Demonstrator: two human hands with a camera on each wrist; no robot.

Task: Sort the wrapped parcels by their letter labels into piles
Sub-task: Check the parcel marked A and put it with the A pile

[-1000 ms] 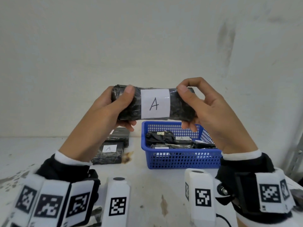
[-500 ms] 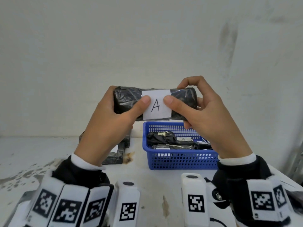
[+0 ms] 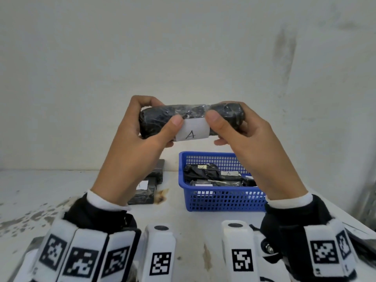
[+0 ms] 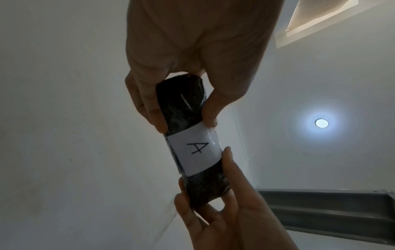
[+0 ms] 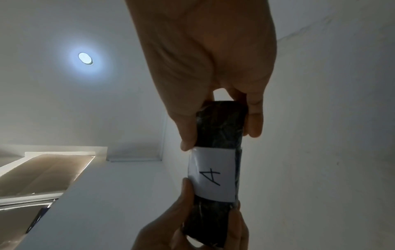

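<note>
A black wrapped parcel (image 3: 160,119) with a white label marked "A" (image 3: 192,132) is held level in the air in front of the wall. My left hand (image 3: 142,131) grips its left end and my right hand (image 3: 238,129) grips its right end, thumbs resting at the label's upper corners. The left wrist view shows the parcel (image 4: 186,111) and its A label (image 4: 195,150); the right wrist view shows the parcel (image 5: 220,125) with the label (image 5: 213,175).
A blue basket (image 3: 221,202) on the white table (image 3: 183,224) holds several black wrapped parcels, one labelled A (image 3: 228,173). Left of it lies a small pile of black parcels (image 3: 145,190), partly hidden by my left arm. The wall stands close behind.
The parcel has rolled toward me, so the A label now faces downward at its front lower side. Both hands shifted slightly lower and my thumbs moved to the label's top edge.
</note>
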